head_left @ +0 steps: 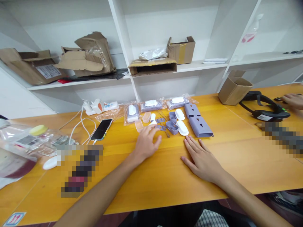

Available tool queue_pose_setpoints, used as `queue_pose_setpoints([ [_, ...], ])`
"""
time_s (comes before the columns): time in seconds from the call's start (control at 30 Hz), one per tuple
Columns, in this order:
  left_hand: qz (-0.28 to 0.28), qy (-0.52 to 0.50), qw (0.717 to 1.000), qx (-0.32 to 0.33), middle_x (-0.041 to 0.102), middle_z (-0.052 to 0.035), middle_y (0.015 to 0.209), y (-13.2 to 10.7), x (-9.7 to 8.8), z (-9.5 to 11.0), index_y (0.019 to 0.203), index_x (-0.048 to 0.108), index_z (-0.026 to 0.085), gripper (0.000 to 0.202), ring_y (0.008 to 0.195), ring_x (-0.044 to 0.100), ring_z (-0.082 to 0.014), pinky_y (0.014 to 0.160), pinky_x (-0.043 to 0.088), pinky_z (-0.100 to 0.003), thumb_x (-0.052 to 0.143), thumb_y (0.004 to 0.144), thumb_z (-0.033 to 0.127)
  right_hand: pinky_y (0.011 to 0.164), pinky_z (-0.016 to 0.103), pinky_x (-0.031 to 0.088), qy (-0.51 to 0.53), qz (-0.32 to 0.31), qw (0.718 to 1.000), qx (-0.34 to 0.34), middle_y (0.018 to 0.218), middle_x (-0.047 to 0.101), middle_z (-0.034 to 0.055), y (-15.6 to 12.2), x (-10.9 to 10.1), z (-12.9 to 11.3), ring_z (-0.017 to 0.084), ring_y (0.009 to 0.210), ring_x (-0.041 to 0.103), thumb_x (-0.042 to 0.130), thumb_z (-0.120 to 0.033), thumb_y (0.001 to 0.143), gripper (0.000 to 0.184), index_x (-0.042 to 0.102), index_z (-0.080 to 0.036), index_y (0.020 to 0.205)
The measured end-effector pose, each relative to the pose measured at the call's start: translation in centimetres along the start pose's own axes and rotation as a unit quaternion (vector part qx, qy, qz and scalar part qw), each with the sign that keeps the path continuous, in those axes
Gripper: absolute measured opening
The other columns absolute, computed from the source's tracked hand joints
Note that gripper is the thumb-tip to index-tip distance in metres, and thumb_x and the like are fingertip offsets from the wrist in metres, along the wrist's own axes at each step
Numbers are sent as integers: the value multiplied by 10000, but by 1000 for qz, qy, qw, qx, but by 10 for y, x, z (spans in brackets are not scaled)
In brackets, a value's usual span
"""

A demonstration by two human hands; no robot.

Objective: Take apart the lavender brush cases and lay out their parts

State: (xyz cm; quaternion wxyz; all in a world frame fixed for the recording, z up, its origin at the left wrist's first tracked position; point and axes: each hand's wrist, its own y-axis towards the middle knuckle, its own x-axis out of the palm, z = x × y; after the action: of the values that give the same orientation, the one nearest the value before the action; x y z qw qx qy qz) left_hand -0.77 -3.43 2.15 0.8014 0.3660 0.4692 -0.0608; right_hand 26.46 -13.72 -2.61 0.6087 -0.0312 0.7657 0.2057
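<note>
My left hand (146,144) reaches over the wooden table with its fingers spread, fingertips at a small white cap (152,123); whether they touch it I cannot tell. My right hand (203,159) lies flat, its fingertips just below a white oval lid (182,128). Beside that lid are a purple-grey cup (172,127) and a smaller one behind it. Two translucent orange cups (139,125) sit left of my left fingertips. Metal springs (168,134) and flat purple pieces (161,120) lie between. Two purple-grey slotted housings (200,126) stand at the right.
Several bagged purple-white units (151,105) line the back. A phone (102,129), cables, a power strip (101,107) and bottles (46,135) are at left. A cardboard box (234,88), a black headset (270,110) and another person's hand (293,100) are at right. Shelves rise behind.
</note>
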Motion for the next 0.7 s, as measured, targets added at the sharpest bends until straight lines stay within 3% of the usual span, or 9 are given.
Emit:
queue_pose_setpoints([
  [0.07, 77, 11, 997, -18, 673, -146, 1339, 14, -9, -28, 1206, 693, 191, 282, 1287, 627, -305, 1158, 470, -482, 585, 970, 303, 1315, 607, 210, 1, -2, 1000, 2, 1703, 357, 169, 0, 0, 0, 349, 1598, 306, 396, -592, 1069, 811, 150, -160, 1710],
  [0.13, 119, 18, 990, -71, 669, -158, 1335, 24, -17, -59, 1188, 694, 178, 292, 1301, 615, -318, 1178, 446, -490, 596, 943, 303, 1315, 608, 208, 1, -6, 1000, 5, 1699, 366, 168, 0, -1, 0, 346, 1599, 305, 391, -598, 1067, 806, 177, -156, 1706],
  [0.23, 148, -16, 954, -261, 688, -125, 1347, 31, -28, -100, 1238, 676, 202, 337, 1290, 633, -293, 1157, 468, -431, 590, 936, 324, 1311, 610, 219, -2, -16, 1000, 9, 1693, 376, 171, 1, -2, -1, 340, 1599, 308, 376, -608, 1066, 790, 251, -140, 1691],
  [0.33, 159, -15, 926, -342, 677, -178, 1393, 28, -31, -127, 1312, 638, 163, 442, 1349, 600, -349, 1185, 419, -494, 602, 937, 395, 1311, 605, 223, -2, -16, 1000, 10, 1689, 383, 175, 1, -2, -1, 335, 1598, 313, 370, -612, 1065, 783, 293, -133, 1679],
  [0.4, 155, -24, 913, -377, 718, -200, 1323, 25, -30, -138, 1217, 687, 161, 433, 1351, 597, -406, 1188, 390, -547, 678, 883, 436, 1312, 602, 217, 0, -10, 1000, 11, 1684, 395, 176, 1, -1, -1, 335, 1598, 314, 372, -612, 1064, 781, 297, -136, 1678],
  [0.5, 158, -62, 893, -418, 795, -169, 1053, 23, -26, -146, 905, 736, 203, 256, 1260, 646, -453, 1158, 391, -577, 800, 755, 400, 1311, 603, 221, 2, -7, 1000, 12, 1679, 405, 180, 1, -1, -1, 336, 1594, 322, 375, -610, 1064, 775, 313, -136, 1673],
  [0.6, 198, -130, 868, -436, 781, -116, 898, 22, -23, -150, 741, 692, 227, 140, 1195, 674, -408, 1118, 436, -520, 804, 726, 310, 1308, 607, 231, 5, -7, 1000, 9, 1678, 408, 180, 1, -1, -1, 338, 1590, 333, 387, -610, 1062, 769, 330, -141, 1668],
  [0.7, 275, -234, 824, -437, 747, -62, 918, 25, -26, -155, 780, 652, 228, 112, 1128, 686, -299, 1039, 509, -416, 735, 821, 291, 1299, 615, 254, 4, -6, 1000, 6, 1676, 410, 184, 1, -1, -1, 341, 1586, 341, 392, -612, 1060, 769, 336, -141, 1666],
])
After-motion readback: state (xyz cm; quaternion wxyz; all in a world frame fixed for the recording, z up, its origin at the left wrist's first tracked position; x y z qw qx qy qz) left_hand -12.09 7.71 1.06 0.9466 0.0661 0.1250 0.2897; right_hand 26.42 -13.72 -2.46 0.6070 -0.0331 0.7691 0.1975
